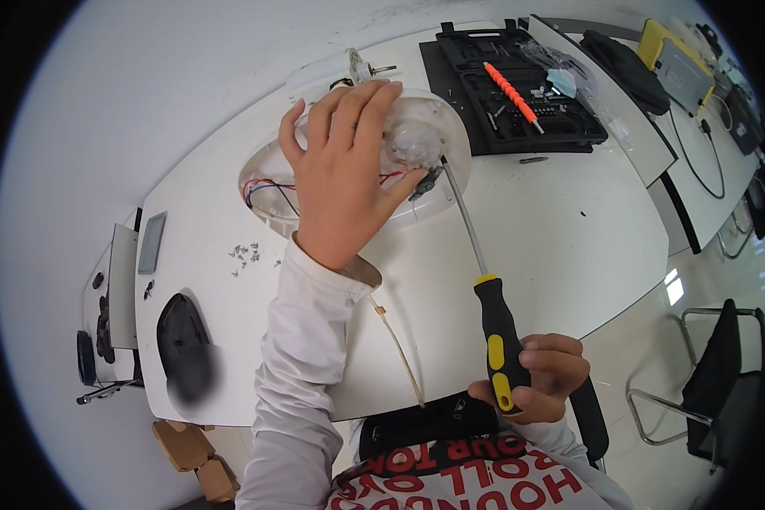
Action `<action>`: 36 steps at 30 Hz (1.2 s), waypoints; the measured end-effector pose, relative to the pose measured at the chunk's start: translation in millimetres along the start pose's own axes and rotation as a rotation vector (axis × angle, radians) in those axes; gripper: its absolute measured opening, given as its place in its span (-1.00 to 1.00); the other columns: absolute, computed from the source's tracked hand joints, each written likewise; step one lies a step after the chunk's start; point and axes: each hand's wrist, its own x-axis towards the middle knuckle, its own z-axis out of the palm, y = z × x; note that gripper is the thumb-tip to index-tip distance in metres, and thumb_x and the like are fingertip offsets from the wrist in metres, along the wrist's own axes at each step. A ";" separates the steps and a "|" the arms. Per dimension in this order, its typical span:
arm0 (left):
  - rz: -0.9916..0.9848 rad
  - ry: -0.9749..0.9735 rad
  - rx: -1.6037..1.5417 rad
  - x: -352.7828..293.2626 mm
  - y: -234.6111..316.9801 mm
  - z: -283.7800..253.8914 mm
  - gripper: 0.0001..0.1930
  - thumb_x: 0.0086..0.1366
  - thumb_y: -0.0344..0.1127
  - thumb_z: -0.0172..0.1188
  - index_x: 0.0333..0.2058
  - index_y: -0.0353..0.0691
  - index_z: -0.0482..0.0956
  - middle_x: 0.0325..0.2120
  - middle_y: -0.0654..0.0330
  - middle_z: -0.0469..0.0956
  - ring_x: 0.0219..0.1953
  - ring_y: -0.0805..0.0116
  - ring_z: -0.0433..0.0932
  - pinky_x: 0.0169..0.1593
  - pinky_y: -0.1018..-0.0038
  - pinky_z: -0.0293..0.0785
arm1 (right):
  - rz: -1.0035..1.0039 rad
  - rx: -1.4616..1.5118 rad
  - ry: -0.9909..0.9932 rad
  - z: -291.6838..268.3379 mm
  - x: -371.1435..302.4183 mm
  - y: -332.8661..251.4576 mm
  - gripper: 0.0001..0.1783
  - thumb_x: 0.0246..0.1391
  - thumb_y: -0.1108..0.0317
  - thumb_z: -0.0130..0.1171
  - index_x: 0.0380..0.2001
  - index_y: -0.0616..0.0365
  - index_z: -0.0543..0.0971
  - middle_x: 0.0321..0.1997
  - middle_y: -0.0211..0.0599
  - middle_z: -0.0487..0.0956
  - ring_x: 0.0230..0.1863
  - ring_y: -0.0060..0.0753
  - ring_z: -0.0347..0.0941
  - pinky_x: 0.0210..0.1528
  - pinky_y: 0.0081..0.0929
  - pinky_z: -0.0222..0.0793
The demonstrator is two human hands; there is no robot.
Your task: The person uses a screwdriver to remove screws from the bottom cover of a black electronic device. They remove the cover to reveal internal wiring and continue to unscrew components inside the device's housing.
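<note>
An oval white plastic housing [459,136] lies at the far middle of the table. Inside it are a round translucent cover [416,142], a small dark part [427,182] and red, blue and black wires [268,184]. My left hand [344,170] reaches over the housing and grips it, fingers spread toward the far side, its thumb against the dark part. In my right hand [546,378] is a black and yellow screwdriver [491,310], held by the handle end. Its shaft slants up to the housing, and the tip meets the inside beside the translucent cover.
Several small screws [245,255] lie left of my forearm. A black tool case [527,102] stands open at the far right, an orange-shafted tool [510,92] on it. A loose bit [533,160] lies before it. A dark shell-shaped part [181,331] sits at the left edge.
</note>
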 end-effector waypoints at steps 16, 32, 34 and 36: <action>-0.025 0.000 -0.012 1.6 5.7 1.8 -0.18 -0.33 -0.14 0.42 0.03 -0.02 0.31 -0.04 0.31 0.35 0.04 0.29 0.25 0.19 0.12 -0.20 | 0.095 0.066 -0.077 7.1 -8.2 -2.6 -0.48 -0.40 0.15 0.45 -0.29 -0.57 0.46 -0.10 -0.32 0.26 0.08 -0.14 0.11 0.03 -0.23 0.28; -0.022 0.011 -0.026 -1.0 6.6 4.4 -0.17 -0.32 -0.14 0.42 0.03 -0.04 0.29 -0.04 0.29 0.32 0.05 0.25 0.22 0.18 0.09 -0.22 | 0.057 -0.008 -0.066 5.9 6.5 -13.7 -0.53 -0.32 0.15 0.44 -0.28 -0.50 0.45 -0.10 -0.35 0.25 -0.16 -0.15 0.29 -0.01 -0.21 0.29; -0.023 0.014 -0.028 -1.1 5.3 4.6 -0.17 -0.32 -0.14 0.41 0.04 -0.04 0.29 -0.04 0.29 0.32 0.05 0.24 0.22 0.18 0.09 -0.22 | 0.070 0.001 -0.082 3.9 6.8 -13.0 -0.49 -0.30 0.19 0.44 -0.24 -0.48 0.43 -0.10 -0.32 0.25 -0.16 -0.14 0.29 -0.04 -0.23 0.30; -0.025 0.017 -0.030 -1.3 4.7 3.6 -0.17 -0.32 -0.14 0.41 0.04 -0.04 0.29 -0.04 0.29 0.32 0.05 0.24 0.23 0.18 0.09 -0.21 | 0.043 0.039 -0.142 -1.7 6.5 -10.8 -0.45 -0.29 0.26 0.42 -0.18 -0.43 0.41 -0.08 -0.26 0.30 -0.08 -0.11 0.30 -0.05 -0.23 0.32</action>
